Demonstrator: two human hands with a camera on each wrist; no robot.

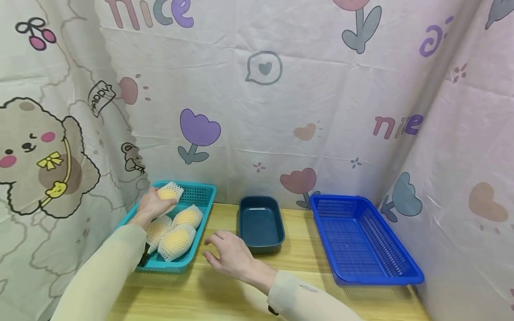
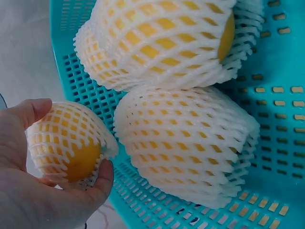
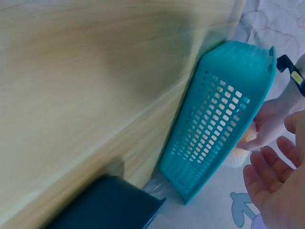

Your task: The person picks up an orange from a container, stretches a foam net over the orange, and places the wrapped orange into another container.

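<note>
My left hand [image 1: 151, 206] grips a yellow fruit in a white foam net [image 2: 71, 143], thumb on one side and fingers on the other. It is at the far left part of a teal perforated basket [image 1: 209, 200]. Three more net-wrapped yellow fruits lie in that basket: one at the right [image 1: 188, 217], one in front [image 1: 177, 241] and one partly behind my left forearm [image 1: 158, 232]. To the right of the basket, above the table, my right hand [image 1: 230, 255] holds nothing, its fingers loosely bent.
A dark teal tray [image 1: 261, 220] stands mid-table, just beyond my right hand. At the right, a blue perforated basket [image 1: 345, 240] sits near the hanging printed cloth [image 1: 257, 111], which encloses the wooden table [image 1: 299, 263] at the back and both sides.
</note>
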